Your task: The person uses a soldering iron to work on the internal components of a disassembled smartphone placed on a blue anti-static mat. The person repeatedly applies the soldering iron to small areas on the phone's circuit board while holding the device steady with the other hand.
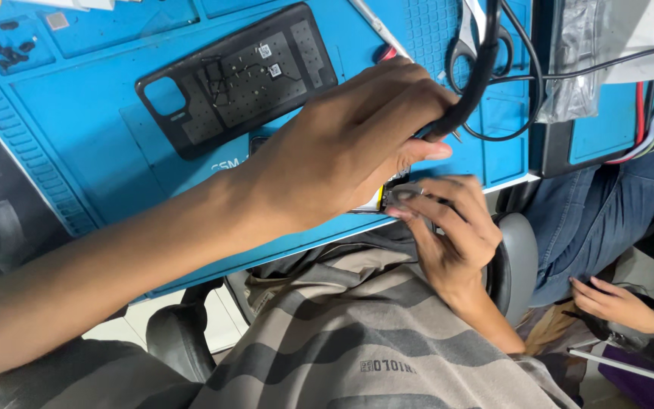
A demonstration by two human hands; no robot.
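My left hand [350,144] reaches across the blue work mat [77,136] and is closed around the black handle of a corded, pointed tool [472,91], whose metal tip points down at the mat. Just below it, at the mat's near edge, my right hand [452,238] pinches a small grey device [403,193]. My left hand hides most of that device. A black phone back cover [236,76] lies face down on the mat, up and to the left of both hands.
Scissors [465,45] and a thin metal tool [376,26] lie at the top of the mat. A crumpled clear plastic bag [577,53] and wires sit at the top right. Another person in jeans sits at the right, their hand [615,303] low.
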